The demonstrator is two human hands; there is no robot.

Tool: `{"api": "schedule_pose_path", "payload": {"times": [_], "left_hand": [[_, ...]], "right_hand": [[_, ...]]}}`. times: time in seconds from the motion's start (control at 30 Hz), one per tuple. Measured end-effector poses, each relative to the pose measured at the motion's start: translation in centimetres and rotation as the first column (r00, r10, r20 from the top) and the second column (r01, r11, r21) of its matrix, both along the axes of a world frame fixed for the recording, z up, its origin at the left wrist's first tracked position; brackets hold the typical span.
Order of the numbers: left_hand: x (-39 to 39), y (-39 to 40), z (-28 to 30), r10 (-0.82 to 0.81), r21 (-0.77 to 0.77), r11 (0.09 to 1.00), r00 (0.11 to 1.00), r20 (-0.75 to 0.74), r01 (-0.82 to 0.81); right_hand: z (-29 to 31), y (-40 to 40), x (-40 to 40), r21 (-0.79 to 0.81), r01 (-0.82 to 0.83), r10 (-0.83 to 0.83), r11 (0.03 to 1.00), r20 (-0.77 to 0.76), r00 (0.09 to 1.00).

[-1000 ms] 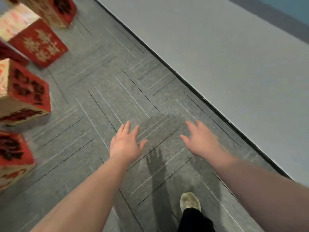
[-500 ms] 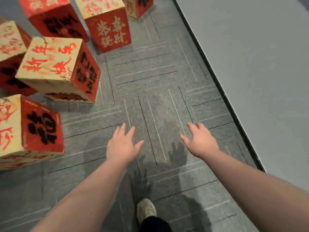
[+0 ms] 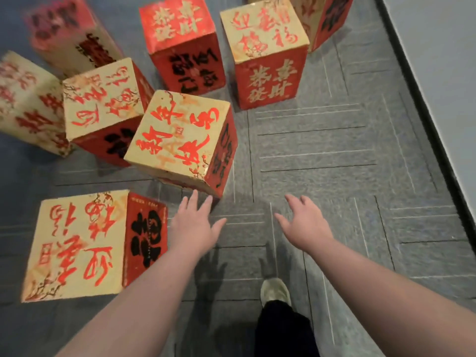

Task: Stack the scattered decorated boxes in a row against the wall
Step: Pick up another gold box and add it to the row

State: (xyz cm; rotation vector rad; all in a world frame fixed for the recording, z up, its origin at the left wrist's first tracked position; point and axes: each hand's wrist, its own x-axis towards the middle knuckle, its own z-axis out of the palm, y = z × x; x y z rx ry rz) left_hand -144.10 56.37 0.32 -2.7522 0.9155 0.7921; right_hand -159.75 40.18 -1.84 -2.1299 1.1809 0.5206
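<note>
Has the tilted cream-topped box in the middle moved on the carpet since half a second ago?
Cannot tell. The tilted box sits lower and further right in view, but the wall and carpet lines shifted too, so the camera turned.

Red and cream cardboard boxes painted with calligraphy point(image 3: 180, 140) stand scattered on grey patterned carpet point(image 3: 322, 150). The left hand point(image 3: 194, 228) and right hand point(image 3: 305, 225) reach forward, fingers spread, holding nothing. A pale grey wall point(image 3: 438, 60) runs along the right.

The boxes point(image 3: 180, 135) are cream and red: cream faces carry red brushed characters and thin branch sprigs, red faces carry black or cream-gold characters. The nearest box point(image 3: 77, 243) shows a cream top with red script and a red side with black characters. The carpet point(image 3: 322, 155) is grey with thin black and pale lines in blocks. The wall point(image 3: 438, 47) is plain pale grey above a black skirting strip point(image 3: 422, 117). The shoe point(image 3: 274, 291) is off-white, the trouser leg point(image 3: 280, 328) black.
</note>
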Motion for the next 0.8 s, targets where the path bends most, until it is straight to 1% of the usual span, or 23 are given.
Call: {"api": "schedule_pose_path", "payload": {"times": [0.1,0.17,0.23,0.53,0.7,0.8], "left_hand": [[7.2,-1.3,-1.0,0.044,0.016,0.999,0.997,0.062,-0.045],[10.7,-1.7,-1.8,0.103,0.043,0.993,0.992,0.077,-0.107],[13.2,-1.9,-2.7,0.132,0.048,0.99,0.988,0.078,-0.136],[23.4,-3.4,-6.0,0.125,0.08,0.989,0.991,0.044,-0.128],[31.0,-6.2,-9.4,0.05,0.066,0.996,0.998,0.034,-0.053],[35.0,-5.9,-10.8,0.032,0.069,0.997,0.999,0.035,-0.034]], "right_hand": [[-1.1,-2.7,6.9,-0.001,-0.031,0.032,1.0,0.023,0.999],[-1.8,-3.8,10.4,0.012,-0.049,0.049,0.999,0.021,0.999],[-2.4,-4.8,13.1,0.013,-0.069,0.069,0.997,0.001,0.998],[-4.5,-6.0,23.5,0.06,-0.086,0.089,0.994,-0.044,0.995],[-6.9,-6.6,29.7,0.068,0.009,-0.007,0.998,-0.035,0.999],[-8.5,-5.3,32.5,0.09,0.037,-0.031,0.995,-0.063,0.998]]}}
